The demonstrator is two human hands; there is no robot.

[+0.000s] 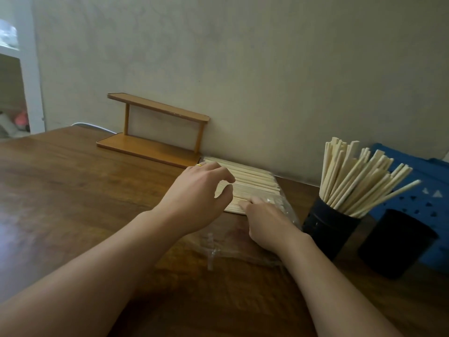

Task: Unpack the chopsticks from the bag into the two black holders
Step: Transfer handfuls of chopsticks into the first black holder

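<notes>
Brown wooden worktop against a plain pale wall; a small two-tier wooden shelf stands at the back, a blue perforated crate at far right.

Progress: judged roughly half done. One holder filled, one not; a good stock remains in the bag.

Containers:
- Clear plastic bag, lying flat on the worktop beside the wall, its near end slack and seemingly emptied. Contents: loose chopsticks lying side by side at the far end.
- Filled black holder, just right of the bag. Contents: a dense upright bundle of chopsticks, fanning outward.
- Second black holder, right of the first, before the crate. No chopsticks rise above its rim; interior too dark to read.

Hands:
- Left hand, over the bagged chopsticks, fingers loosely curled, gripping nothing visible; a ring shows.
- Right hand, fingertips on the near edge of the row; whether its grip has closed on any sticks cannot be told.
</notes>
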